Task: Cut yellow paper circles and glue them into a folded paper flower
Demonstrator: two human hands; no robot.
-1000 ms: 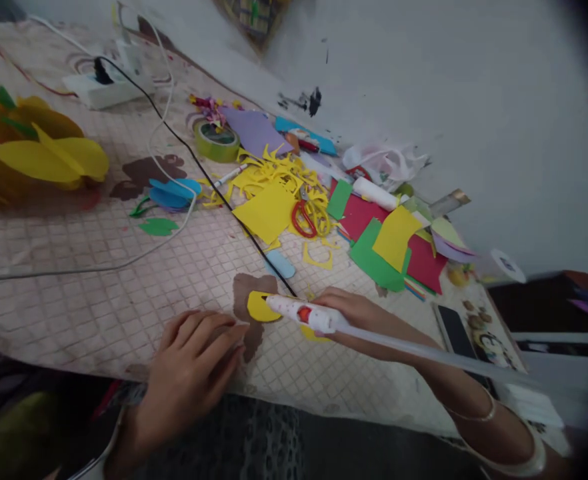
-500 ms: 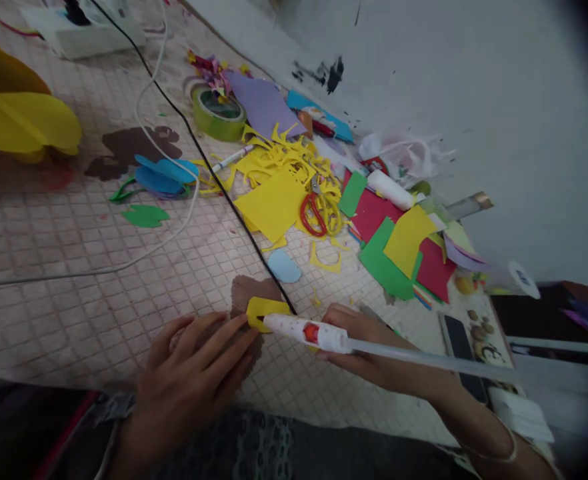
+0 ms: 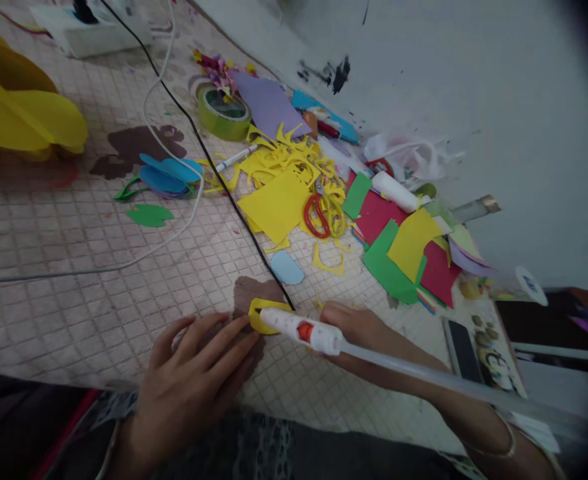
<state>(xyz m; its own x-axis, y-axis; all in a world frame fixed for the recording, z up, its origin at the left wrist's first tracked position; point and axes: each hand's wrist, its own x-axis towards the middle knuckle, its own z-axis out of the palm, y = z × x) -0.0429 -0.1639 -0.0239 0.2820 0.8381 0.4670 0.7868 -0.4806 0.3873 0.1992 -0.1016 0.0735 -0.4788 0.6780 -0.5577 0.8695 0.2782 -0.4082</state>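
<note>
My right hand (image 3: pixel 351 327) is wrapped round a white glue gun (image 3: pixel 287 325) with a red-orange trigger or window part, and a long clear glue stick (image 3: pixel 399 360) juts from its rear. The gun's dark tip is over a small yellow paper piece (image 3: pixel 263 325) lying on the table. Beside that paper, my left hand (image 3: pixel 199 367) lies flat with fingers stretched, its fingertips at the paper's left edge. A pale blue paper oval (image 3: pixel 287 267) lies just beyond. The gun covers part of the yellow piece, and the right fingers are partly hidden behind the gun.
A black cord (image 3: pixel 224 187) runs across the table to the gun. Red-handled scissors (image 3: pixel 317 215) lie on yellow paper scraps (image 3: pixel 289 160). Farther off are green tape (image 3: pixel 224 113), a blue paper flower (image 3: pixel 167 176), a power strip (image 3: pixel 99 30) and a phone (image 3: pixel 461 350).
The glue gun's tip has shifted slightly left and up over the yellow paper, and the gun has tilted a little. My left hand stays nearly in place. The whole view has shifted slightly.
</note>
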